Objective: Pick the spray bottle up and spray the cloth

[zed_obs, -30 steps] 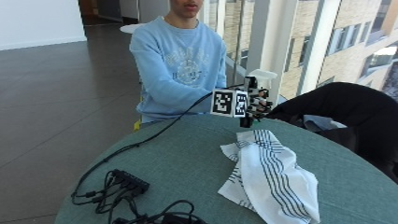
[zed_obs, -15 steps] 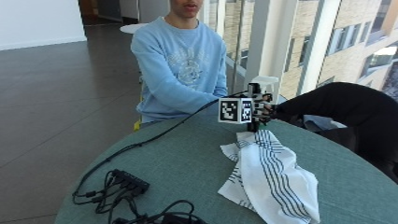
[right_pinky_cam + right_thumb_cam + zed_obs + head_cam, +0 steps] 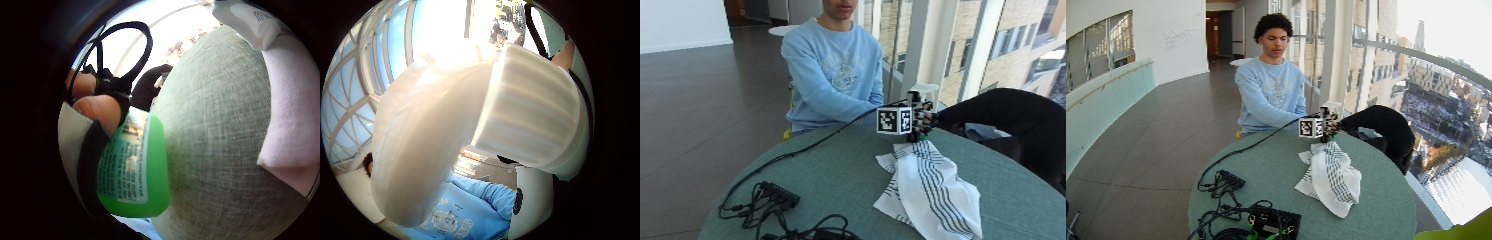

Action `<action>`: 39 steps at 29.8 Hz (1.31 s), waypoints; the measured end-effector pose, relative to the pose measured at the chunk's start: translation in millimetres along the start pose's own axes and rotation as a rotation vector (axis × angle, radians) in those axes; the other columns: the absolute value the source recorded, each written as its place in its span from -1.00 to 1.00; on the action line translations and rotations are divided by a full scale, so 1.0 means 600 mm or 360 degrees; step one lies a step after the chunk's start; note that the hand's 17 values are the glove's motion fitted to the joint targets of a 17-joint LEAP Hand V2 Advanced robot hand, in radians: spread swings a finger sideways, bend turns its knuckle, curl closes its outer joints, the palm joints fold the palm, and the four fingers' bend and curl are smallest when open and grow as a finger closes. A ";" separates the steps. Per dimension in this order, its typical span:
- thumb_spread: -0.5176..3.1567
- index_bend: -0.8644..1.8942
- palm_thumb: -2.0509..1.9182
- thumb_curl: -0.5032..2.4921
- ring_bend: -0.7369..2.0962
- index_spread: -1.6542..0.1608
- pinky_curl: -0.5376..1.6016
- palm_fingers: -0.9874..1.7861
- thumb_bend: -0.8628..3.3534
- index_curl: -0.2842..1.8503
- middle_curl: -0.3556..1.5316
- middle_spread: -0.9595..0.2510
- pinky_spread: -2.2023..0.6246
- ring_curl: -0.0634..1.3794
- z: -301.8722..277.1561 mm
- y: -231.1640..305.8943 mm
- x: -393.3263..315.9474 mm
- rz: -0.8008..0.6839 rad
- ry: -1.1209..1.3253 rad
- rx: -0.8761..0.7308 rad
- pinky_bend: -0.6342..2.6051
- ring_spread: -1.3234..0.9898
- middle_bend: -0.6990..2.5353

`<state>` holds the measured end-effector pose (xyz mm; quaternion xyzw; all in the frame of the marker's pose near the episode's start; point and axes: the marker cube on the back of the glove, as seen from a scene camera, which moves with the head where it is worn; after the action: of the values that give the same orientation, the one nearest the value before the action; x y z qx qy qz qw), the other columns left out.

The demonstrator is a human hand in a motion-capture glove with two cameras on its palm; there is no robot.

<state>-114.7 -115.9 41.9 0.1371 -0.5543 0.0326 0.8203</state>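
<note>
We saw the gloved right hand (image 3: 923, 120) raised above the far side of the round green table (image 3: 840, 185), its fingers (image 3: 97, 107) curled round the spray bottle (image 3: 135, 165), gripping it. The bottle's green body with its printed label sat close against the palm, and its white spray head (image 3: 470, 135) showed above the hand in the outside view. The striped white cloth (image 3: 929, 192) lay crumpled on the table, just below and in front of the held bottle, apart from it. A tangle of black cables (image 3: 766, 200) lay at the near edge.
</note>
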 end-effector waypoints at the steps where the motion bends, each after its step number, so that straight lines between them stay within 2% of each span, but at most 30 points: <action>1: -0.27 -0.26 0.50 -0.25 -0.20 0.53 -0.16 0.48 -0.60 -0.34 -0.20 0.41 0.64 -0.40 0.002 0.001 0.001 0.0001 -0.0003 0.0002 -0.48 0.09 -0.47; 17: -0.26 -0.26 0.51 -0.25 -0.21 0.53 -0.16 0.47 -0.60 -0.33 -0.22 0.42 0.65 -0.40 0.008 0.010 0.007 0.0024 -0.0008 0.0009 -0.48 0.09 -0.47; 23: -0.22 -0.27 0.45 -0.29 -0.22 0.51 -0.17 0.40 -0.62 -0.34 -0.21 0.43 0.65 -0.39 -0.009 0.030 0.002 0.0075 0.0084 0.0014 -0.50 0.09 -0.46; 31: -0.19 -0.30 0.41 -0.33 -0.23 0.47 -0.16 0.32 -0.61 -0.40 -0.21 0.43 0.65 -0.39 -0.078 0.085 -0.003 0.0123 0.0387 -0.0054 -0.46 0.09 -0.46; 39: -0.18 -0.28 0.39 -0.37 -0.26 0.45 -0.15 0.28 -0.61 -0.42 -0.21 0.45 0.66 -0.41 -0.196 0.184 -0.019 0.0164 0.0812 -0.0111 -0.44 0.11 -0.45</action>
<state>-36.0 21.8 11.2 0.0678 -0.3365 0.0887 0.9350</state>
